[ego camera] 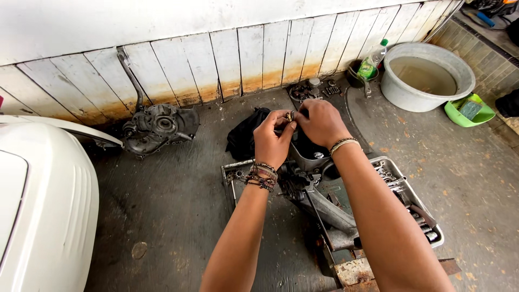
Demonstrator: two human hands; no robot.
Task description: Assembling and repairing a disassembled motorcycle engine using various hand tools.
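Observation:
My left hand (272,139) and my right hand (320,122) meet in front of me and pinch a small metal part (290,115) between their fingertips. Both wrists wear bead bracelets. Below the hands lies a grey engine casing (319,189) across a metal tray (427,216) that holds several sockets and tools. A black rag (246,135) lies just behind my left hand.
A dirty engine cover with a bent lever (157,125) leans at the white plank wall. Small parts (311,89) lie by the wall. At the right stand a grey water basin (427,75), a green bottle (372,62) and a green dish (469,111). White scooter bodywork (43,205) fills the left.

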